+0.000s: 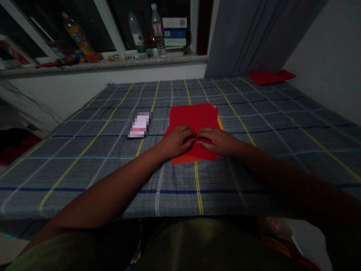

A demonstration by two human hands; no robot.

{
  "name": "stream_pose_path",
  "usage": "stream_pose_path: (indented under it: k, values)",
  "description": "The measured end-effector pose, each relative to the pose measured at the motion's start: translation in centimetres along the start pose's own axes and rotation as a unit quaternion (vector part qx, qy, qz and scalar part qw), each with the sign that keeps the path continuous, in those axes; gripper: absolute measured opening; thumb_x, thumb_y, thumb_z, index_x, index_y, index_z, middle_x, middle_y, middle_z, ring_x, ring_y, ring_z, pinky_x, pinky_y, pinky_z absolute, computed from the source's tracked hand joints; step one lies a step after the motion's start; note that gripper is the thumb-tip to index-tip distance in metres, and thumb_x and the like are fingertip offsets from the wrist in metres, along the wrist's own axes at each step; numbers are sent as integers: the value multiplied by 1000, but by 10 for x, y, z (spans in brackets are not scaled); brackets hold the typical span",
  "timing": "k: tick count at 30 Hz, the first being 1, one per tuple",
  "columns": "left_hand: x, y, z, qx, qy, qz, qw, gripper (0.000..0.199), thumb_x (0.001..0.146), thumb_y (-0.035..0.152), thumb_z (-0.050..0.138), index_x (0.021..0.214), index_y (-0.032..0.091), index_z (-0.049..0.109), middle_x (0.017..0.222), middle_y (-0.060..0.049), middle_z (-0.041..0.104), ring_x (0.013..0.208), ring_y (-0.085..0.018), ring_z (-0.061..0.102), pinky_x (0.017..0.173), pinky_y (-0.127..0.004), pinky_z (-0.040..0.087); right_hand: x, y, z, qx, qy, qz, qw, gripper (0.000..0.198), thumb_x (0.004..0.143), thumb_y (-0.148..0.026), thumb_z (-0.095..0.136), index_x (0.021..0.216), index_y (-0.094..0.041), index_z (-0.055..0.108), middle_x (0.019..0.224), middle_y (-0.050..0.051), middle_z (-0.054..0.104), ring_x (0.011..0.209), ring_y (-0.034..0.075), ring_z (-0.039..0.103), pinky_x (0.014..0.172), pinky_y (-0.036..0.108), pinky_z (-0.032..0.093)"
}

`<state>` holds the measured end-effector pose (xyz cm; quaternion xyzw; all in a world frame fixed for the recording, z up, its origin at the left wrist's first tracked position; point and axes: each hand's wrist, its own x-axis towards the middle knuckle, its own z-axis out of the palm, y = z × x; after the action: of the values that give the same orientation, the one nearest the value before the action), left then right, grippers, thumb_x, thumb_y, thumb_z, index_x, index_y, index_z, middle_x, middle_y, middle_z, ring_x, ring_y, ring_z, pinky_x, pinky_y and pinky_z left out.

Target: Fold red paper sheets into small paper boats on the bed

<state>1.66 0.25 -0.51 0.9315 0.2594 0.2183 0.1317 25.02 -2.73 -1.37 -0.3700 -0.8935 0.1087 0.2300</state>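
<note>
Resting on red paper (194, 116): left hand (175, 142) and right hand (219, 140), fingers curled inward, fingertips almost meeting over the sheet; whether they pinch it cannot be told.
Paper's place: atop orange sheets (182, 160), on a plaid cloth (98, 158), centred between the forearms.
Smartphone (140, 124): lying left of the paper, its screen blurred into blocks.
Far right corner: a flat red object (265, 78).
Windowsill (113, 64): two clear plastic bottles (137, 35), stacked boxes or books (175, 34) beside them, an orange-labelled bottle (81, 39) farther left.
</note>
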Motion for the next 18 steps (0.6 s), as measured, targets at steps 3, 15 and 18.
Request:
stream_pose_path:
  k: [3,15,18]
  values:
    - [-3,-7,-4,-22,-42,10,999,22,97,27,58,113,17,69,116,-13,68,114,-27,63,105,-44,48,-3,1,-4,14,-22,5,1000,25,99,-31,60,114,-21,76,121,13,74,118,28,67,108,46,50]
    - [-5,-14,-17,-52,-108,38,992,20,92,16,61,103,23,77,124,-11,70,122,-25,63,111,-44,45,-4,0,-4,23,-43,8,999,21,93,-29,68,110,-22,79,123,12,74,121,28,66,109,45,48]
    - [-3,-10,-11,-47,-95,25,994,15,95,27,63,101,20,75,114,-11,71,115,-26,64,107,-43,47,-1,-2,1,26,-17,22,999,16,96,-26,64,101,-21,79,112,11,75,114,26,67,106,44,49]
